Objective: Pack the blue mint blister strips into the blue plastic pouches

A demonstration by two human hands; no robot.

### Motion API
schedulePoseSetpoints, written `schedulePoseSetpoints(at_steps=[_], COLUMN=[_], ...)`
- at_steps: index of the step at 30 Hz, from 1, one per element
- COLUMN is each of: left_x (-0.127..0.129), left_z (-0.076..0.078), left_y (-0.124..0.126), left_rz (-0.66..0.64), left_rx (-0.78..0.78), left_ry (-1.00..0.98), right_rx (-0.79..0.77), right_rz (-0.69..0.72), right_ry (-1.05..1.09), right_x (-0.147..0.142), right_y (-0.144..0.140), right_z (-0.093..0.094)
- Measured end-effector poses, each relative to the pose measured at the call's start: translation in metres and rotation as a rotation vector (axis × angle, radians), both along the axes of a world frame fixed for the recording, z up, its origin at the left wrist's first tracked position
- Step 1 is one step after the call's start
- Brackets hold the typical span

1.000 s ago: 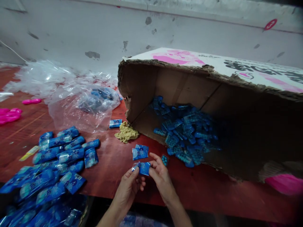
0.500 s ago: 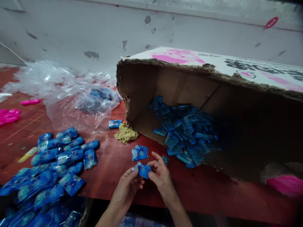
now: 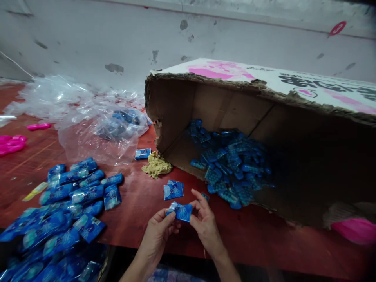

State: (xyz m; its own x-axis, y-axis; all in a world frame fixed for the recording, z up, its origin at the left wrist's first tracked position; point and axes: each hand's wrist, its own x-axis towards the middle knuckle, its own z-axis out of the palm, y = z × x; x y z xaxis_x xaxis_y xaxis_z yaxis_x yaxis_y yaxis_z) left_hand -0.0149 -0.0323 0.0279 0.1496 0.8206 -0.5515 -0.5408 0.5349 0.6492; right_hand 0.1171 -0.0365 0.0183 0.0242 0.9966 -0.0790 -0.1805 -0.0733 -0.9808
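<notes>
Dim, cool light, seemingly from above; soft image, wide-angle stretch toward right edge.
Cardboard box interior drops to near-black at right. Glare streaks on clear plastic, upper left. Blue packet, lower center: print soft. Pink item, lower right: blurred. Upper-right corner dark.

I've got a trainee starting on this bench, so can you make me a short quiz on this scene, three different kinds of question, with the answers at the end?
1. Multiple choice: what lies by the left front corner of the cardboard box? A, pink pieces; B, a yellowish lump; C, a pair of scissors.
2. True or false: the left hand is inside the cardboard box.
3. Fill in: the red tag on the wall shows the number ___.

Key: 1, B. 2, false; it holds a blue packet outside the box. 3, three.
</notes>
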Motion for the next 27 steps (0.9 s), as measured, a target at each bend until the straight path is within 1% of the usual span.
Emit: schedulePoseSetpoints(at_steps=[2,4,9,10,14,18,21,24,26,27], left_x=[0.0,0.0,0.001,0.001,0.002,-0.001,-0.003,-0.002,-0.002,-0.001], left_z=[0.0,0.0,0.006,0.007,0.008,0.004,0.002,0.001,0.001,0.001], left_y=[0.0,0.0,0.0,0.0,0.002,0.002,0.001,-0.002,-0.003,-0.003], left_rz=[-0.02,-0.038,0.019,0.032,0.047,-0.046,-0.053,-0.018,-0.016,-0.019], left_rx=[-0.008,-0.019,-0.006,-0.009,-0.025,-0.033,-0.051,-0.043,-0.034,-0.033], left_ry=[-0.019,-0.034,0.042,0.056,0.045,-0.002,0.035,0.051,0.046,0.044], right_rx=[0.032,0.05,0.008,0.0,0.038,0.061,0.041,-0.013,-0.049,-0.049], right_rz=[-0.078,-0.11,0.032,0.02,-0.124,-0.154,-0.177,-0.216,-0.227,-0.222], right_ry=[-0.042,-0.07,-0.009,-0.007,-0.069,-0.124,-0.145,-0.049,0.037,0.044], right_x=[-0.002,-0.003,-0.002,-0.002,-0.006,-0.008,-0.008,-0.009,-0.01,-0.01], right_y=[-0.002,-0.004,-0.003,-0.003,-0.005,-0.009,-0.009,-0.009,-0.008,-0.008], right_z=[-0.004,-0.006,0.001,0.002,-0.003,-0.011,-0.011,-0.008,-0.006,-0.005])
